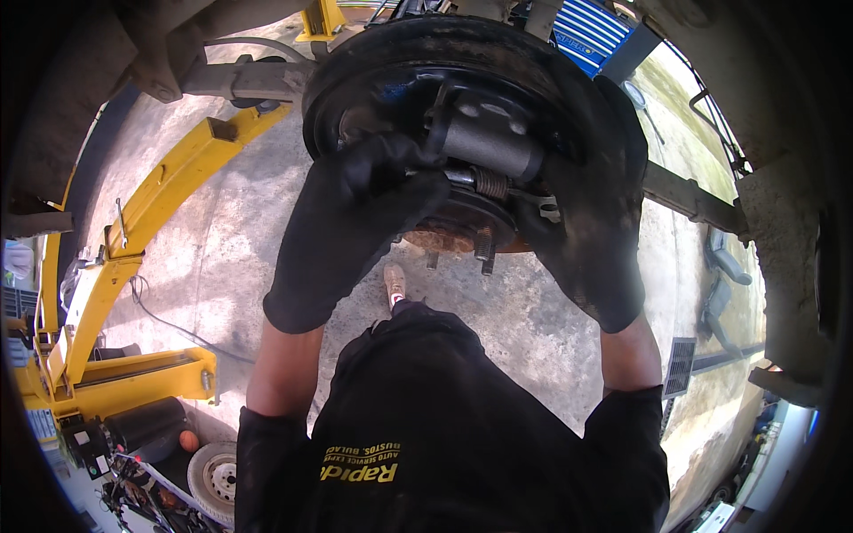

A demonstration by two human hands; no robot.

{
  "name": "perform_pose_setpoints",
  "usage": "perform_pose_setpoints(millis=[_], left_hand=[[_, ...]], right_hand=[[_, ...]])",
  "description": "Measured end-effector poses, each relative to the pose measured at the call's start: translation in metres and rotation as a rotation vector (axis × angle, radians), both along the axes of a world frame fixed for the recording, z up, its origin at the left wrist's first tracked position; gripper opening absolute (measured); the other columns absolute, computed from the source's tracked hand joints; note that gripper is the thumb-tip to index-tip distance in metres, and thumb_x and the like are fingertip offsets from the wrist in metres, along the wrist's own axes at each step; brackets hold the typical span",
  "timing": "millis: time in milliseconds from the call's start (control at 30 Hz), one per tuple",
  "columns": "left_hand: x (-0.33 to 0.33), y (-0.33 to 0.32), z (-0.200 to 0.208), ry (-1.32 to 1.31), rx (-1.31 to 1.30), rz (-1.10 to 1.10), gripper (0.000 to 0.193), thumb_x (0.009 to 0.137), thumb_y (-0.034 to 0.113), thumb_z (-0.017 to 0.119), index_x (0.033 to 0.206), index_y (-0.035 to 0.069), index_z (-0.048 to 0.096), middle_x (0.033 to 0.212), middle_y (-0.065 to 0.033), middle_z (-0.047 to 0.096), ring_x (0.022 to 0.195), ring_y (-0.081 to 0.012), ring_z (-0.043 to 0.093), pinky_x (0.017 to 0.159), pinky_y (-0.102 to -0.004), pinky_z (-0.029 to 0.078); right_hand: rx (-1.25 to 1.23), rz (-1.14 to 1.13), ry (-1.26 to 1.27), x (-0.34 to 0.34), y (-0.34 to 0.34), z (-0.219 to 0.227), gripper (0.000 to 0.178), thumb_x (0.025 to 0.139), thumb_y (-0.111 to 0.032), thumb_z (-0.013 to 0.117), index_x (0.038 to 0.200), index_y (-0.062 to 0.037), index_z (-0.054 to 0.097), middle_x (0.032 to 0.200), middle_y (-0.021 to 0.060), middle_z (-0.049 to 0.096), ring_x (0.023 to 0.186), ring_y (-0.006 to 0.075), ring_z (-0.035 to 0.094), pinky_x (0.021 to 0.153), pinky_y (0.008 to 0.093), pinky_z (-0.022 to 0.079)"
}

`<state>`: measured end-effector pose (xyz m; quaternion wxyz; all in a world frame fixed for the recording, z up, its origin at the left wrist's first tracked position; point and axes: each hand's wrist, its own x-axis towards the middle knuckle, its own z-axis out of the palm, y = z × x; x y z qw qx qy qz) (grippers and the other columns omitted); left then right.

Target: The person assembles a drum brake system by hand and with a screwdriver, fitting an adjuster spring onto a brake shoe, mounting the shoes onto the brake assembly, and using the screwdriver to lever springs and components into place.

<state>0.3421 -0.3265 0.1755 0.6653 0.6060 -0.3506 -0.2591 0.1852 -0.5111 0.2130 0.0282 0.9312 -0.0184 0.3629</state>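
- yellow lift arm [173, 191]: well apart, out to the left of the left hand; a wheel [213, 480] lies lower on that side.
- left hand [342, 222]: gloved, fingers curled, tips at the rod's left end; whether they are closed on it i cannot tell.
- rod [460, 176]: shiny, just right of the left fingertips, so nearer that hand; its long axis runs across, from one hand toward the other.
- spring [491, 185]: coiled, in line with the rod, between left fingertips and right thumb.
- cylinder [487, 142]: grey, just above both, crowding access from that side; studs [484, 244] jut below.
- right hand [595, 213]: gloved, fingers up along the brake's [426, 44] right side, thumb apart near the spring; its hold is hidden.
- blue cabinet [586, 35]: beyond the right fingers, well apart.
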Motion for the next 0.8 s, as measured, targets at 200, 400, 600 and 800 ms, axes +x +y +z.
perform_pose_setpoints(millis=[200,400,600,800], left_hand=[[0.005,-0.015,-0.010,-0.046,-0.078,-0.061,0.017,0.094,0.010,0.074,0.107,0.000,0.068,0.085,0.0000,0.068,0.076,-0.0049,0.060,0.067,-0.0218,0.048],[0.018,-0.008,-0.007,0.007,-0.095,-0.241,0.023,0.094,0.009,0.073,0.115,0.000,0.069,0.097,-0.0025,0.072,0.084,-0.0068,0.065,0.074,-0.0236,0.053],[-0.003,-0.009,-0.009,-0.052,-0.102,-0.084,0.022,0.093,0.013,0.075,0.111,0.000,0.073,0.092,-0.0057,0.074,0.084,-0.0082,0.068,0.078,-0.0239,0.054],[-0.027,-0.011,0.005,-0.087,0.049,0.126,0.019,0.094,0.013,0.074,0.108,0.000,0.073,0.091,-0.0066,0.074,0.085,-0.0081,0.068,0.077,-0.0241,0.053]], right_hand=[[-0.008,0.000,-0.032,0.002,0.006,0.005,0.031,0.066,-0.010,0.088,0.091,-0.0005,0.073,0.155,0.0119,0.049,0.141,0.0417,0.041,0.112,0.0522,0.041],[-0.005,-0.013,0.007,0.003,0.006,0.006,0.034,0.063,-0.011,0.089,0.092,-0.0016,0.076,0.156,0.0102,0.048,0.142,0.0414,0.041,0.113,0.0519,0.041],[0.024,0.029,-0.010,0.003,0.001,0.005,0.036,0.065,-0.014,0.090,0.097,-0.0041,0.078,0.156,0.0093,0.048,0.142,0.0413,0.041,0.114,0.0512,0.040],[0.113,0.063,0.002,0.009,-0.005,0.000,0.043,0.069,-0.027,0.092,0.105,-0.0079,0.079,0.155,0.0084,0.050,0.141,0.0404,0.042,0.115,0.0508,0.040]])
